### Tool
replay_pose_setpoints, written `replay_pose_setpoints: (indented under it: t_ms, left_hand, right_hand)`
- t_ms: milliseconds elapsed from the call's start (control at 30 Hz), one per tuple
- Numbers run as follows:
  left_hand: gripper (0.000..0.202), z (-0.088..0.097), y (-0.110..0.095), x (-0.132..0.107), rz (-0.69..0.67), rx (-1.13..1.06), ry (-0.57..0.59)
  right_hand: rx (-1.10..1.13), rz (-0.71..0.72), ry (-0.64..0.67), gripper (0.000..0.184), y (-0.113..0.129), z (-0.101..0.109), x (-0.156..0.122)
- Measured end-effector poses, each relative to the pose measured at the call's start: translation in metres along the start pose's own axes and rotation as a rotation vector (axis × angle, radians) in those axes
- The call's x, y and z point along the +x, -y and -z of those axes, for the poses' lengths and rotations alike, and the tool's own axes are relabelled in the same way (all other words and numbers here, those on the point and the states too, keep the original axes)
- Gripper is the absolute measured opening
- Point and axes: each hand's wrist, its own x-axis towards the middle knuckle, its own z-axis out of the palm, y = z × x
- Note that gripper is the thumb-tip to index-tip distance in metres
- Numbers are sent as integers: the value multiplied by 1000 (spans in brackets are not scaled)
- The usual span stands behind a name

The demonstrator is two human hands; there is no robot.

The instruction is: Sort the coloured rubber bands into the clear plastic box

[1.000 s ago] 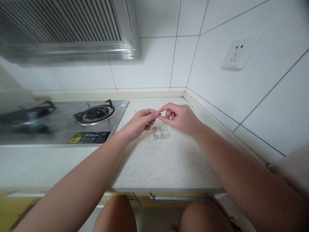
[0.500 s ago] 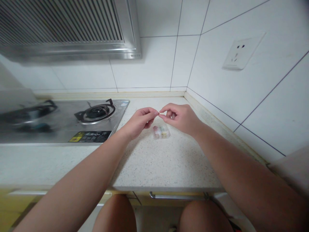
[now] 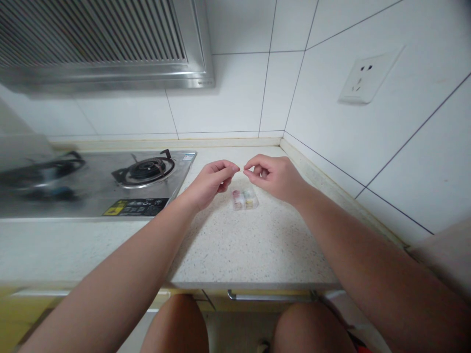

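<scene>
My left hand (image 3: 211,180) and my right hand (image 3: 272,176) hover close together over a speckled countertop (image 3: 250,245). Each hand has thumb and forefinger pinched, and the fingertips nearly meet. Whatever they pinch is too small to make out. Just below the hands lies a small clear plastic box (image 3: 245,199) holding little coloured pieces, red at the left and yellowish at the right. Neither hand touches the box.
A steel gas hob (image 3: 110,189) with a black burner (image 3: 147,170) lies to the left, under an extractor hood (image 3: 103,44). White tiled walls meet in the corner behind; a wall socket (image 3: 362,78) is at the right. A drawer handle (image 3: 270,295) and my knees show below.
The pinched fingertips have drawn slightly apart, leaving a small gap between the hands. The box stays where it was.
</scene>
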Motion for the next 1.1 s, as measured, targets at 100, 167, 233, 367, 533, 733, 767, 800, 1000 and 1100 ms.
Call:
replay_pose_setpoints:
  t_ms: [100, 167, 233, 367, 533, 733, 767, 800, 1000, 1100]
  left_hand:
    - [29, 0, 0, 0, 4, 24, 9]
    - [29, 0, 1, 0, 1, 41, 15]
    - [30, 0, 1, 0, -9, 52, 15]
    - [31, 1, 2, 0, -20, 62, 4]
    - [33, 1, 3, 0, -21, 75, -10]
    - [32, 1, 0, -1, -22, 56, 7]
    - [32, 1, 0, -1, -20, 56, 13]
    - [31, 1, 0, -1, -19, 58, 20]
    - [26, 0, -2, -3, -4, 61, 52]
    - [28, -1, -3, -3, 7, 59, 66]
  right_hand:
    - [6, 5, -2, 15, 1, 0, 0]
    - [12, 4, -1, 16, 1, 1, 0]
    - [17, -4, 1, 17, 2, 1, 0]
    - [21, -16, 6, 18, 1, 0, 0]
    - [15, -41, 5, 18, 0, 0, -1]
    - [27, -139, 23, 20, 0, 2, 0]
    - [24, -151, 33, 22, 0, 1, 0]
    - [17, -161, 44, 23, 0, 1, 0]
    - [-46, -184, 96, 24, -1, -1, 0]
    - [-89, -172, 118, 26, -2, -1, 0]
